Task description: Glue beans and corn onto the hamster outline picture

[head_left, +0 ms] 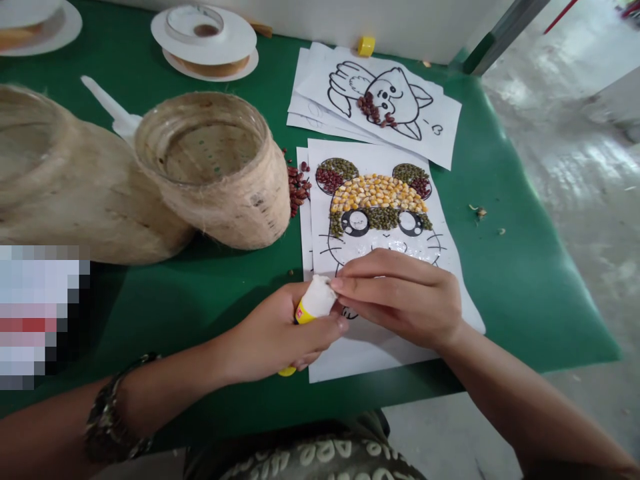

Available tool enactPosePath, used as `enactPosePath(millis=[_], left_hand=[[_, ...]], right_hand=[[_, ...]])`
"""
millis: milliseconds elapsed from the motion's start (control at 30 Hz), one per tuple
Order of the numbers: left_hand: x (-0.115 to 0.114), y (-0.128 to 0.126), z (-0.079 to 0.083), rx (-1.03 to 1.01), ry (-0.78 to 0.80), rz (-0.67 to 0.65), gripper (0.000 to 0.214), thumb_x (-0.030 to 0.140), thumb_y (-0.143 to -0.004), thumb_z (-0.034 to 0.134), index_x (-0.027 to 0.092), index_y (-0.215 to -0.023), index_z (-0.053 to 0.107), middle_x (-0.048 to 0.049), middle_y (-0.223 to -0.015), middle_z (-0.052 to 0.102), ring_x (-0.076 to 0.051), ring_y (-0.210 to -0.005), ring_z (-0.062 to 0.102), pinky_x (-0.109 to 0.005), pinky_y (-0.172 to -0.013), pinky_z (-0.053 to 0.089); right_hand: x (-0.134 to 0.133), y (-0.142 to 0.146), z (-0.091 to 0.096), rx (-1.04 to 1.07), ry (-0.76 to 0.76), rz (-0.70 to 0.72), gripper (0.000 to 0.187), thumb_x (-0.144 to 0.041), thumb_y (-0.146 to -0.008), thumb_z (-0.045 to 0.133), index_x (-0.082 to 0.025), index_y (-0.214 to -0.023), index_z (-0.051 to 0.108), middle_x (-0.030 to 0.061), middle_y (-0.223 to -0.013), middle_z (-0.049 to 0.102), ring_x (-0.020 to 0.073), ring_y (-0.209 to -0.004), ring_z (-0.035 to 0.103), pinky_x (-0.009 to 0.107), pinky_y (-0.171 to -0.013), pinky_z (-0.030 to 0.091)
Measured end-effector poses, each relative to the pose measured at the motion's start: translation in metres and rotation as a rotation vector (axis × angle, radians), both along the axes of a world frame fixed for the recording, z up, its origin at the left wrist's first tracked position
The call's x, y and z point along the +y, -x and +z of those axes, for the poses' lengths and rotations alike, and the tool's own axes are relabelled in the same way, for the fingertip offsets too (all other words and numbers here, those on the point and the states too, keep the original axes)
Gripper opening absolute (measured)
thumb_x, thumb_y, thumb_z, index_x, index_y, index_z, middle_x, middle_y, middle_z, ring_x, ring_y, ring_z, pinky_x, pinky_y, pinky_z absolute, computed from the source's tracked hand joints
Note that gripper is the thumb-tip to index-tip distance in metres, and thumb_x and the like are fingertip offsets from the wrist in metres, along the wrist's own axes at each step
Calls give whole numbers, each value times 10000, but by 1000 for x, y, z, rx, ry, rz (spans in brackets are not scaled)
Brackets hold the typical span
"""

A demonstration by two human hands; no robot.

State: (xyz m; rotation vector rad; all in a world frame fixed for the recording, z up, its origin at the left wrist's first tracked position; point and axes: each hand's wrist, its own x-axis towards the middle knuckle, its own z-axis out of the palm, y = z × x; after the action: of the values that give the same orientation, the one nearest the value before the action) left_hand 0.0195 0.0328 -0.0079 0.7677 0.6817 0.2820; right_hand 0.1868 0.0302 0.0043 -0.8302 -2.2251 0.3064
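My left hand (280, 333) is wrapped round a yellow glue stick (304, 313) whose white top sticks up between my hands. My right hand (400, 297) lies over the lower part of a hamster drawing (380, 220), its fingers pressed together against the glue stick's white top. The drawing's head is filled in with yellow corn kernels, green beans and dark red beans. Its lower half is hidden by my hands.
Two twine-wrapped jars (220, 167) (65, 180) lie on the green table (510, 267) at the left. Loose red beans (297, 187) sit beside the drawing. More drawing sheets (385, 100), a yellow cap (366, 45) and tape rolls (205, 33) are farther back. The table's right edge drops to the floor.
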Motion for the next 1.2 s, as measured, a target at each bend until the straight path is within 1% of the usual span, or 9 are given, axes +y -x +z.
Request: enactPosePath(millis=[200, 333, 433, 533, 667, 767, 933, 1033, 1200], left_hand=[[3, 0, 2, -19, 48, 41, 246, 251, -681, 591, 184, -581, 376, 125, -363, 338, 1, -299, 273, -128, -328, 238], [4, 0, 2, -14, 28, 33, 217, 245, -687, 587, 179, -591, 404, 123, -365, 347, -2, -301, 275, -130, -326, 243], [4, 0, 1, -29, 36, 30, 196, 235, -685, 588, 175, -609, 417, 124, -379, 348, 2, -306, 281, -125, -332, 249], [4, 1, 2, -23, 34, 18, 207, 234, -682, 586, 180, -605, 402, 126, -384, 348, 4, -306, 276, -119, -325, 252], [4, 2, 2, 3, 6, -16, 229, 240, -682, 584, 188, -586, 383, 124, -376, 333, -6, -308, 273, -126, -316, 263], [4, 1, 1, -2, 14, -18, 218, 236, -682, 580, 188, -583, 392, 124, -375, 329, -6, -307, 267, -126, -314, 264], [4, 1, 1, -24, 62, 25, 193, 226, -672, 578, 184, -585, 411, 125, -370, 346, 0, -296, 269, -117, -310, 259], [4, 1, 2, -19, 75, 34, 174, 217, -671, 576, 184, -595, 423, 125, -353, 349, -2, -289, 269, -118, -308, 258], [5, 0, 3, -19, 56, 25, 168, 190, -681, 561, 179, -584, 424, 121, -358, 354, -3, -296, 280, -115, -310, 263]], right_hand=[[-2, 2, 0, 24, 40, -35, 175, -100, -769, 566, -197, -895, 637, 36, -838, 678, 106, -747, 637, 211, -650, 563], [-2, 4, 2, 133, 175, -67, 147, -107, -772, 555, -197, -830, 656, 27, -782, 684, 99, -707, 632, 199, -620, 552], [-1, 6, 3, 226, 254, -143, 143, -100, -753, 570, -198, -799, 664, 22, -745, 683, 102, -691, 625, 202, -606, 539], [0, 6, 3, 180, 206, -183, 152, -96, -747, 572, -198, -804, 669, 20, -740, 679, 107, -691, 623, 213, -611, 534], [-1, 6, 2, 62, 132, -142, 164, -100, -767, 546, -197, -827, 665, 26, -767, 674, 103, -698, 624, 210, -624, 536], [-3, 6, 2, 37, 153, -125, 186, -103, -780, 526, -199, -866, 660, 26, -791, 673, 102, -715, 627, 208, -634, 540], [-4, 6, 4, 26, 178, -106, 205, -96, -786, 515, -191, -906, 652, 24, -802, 675, 92, -714, 626, 187, -632, 534], [-4, 8, 6, 35, 184, -98, 175, -110, -781, 534, -170, -893, 655, 32, -778, 672, 92, -701, 626, 175, -622, 531], [-4, 9, 5, 29, 147, -109, 142, -124, -783, 542, -186, -856, 647, 27, -761, 671, 98, -691, 623, 191, -603, 537]])
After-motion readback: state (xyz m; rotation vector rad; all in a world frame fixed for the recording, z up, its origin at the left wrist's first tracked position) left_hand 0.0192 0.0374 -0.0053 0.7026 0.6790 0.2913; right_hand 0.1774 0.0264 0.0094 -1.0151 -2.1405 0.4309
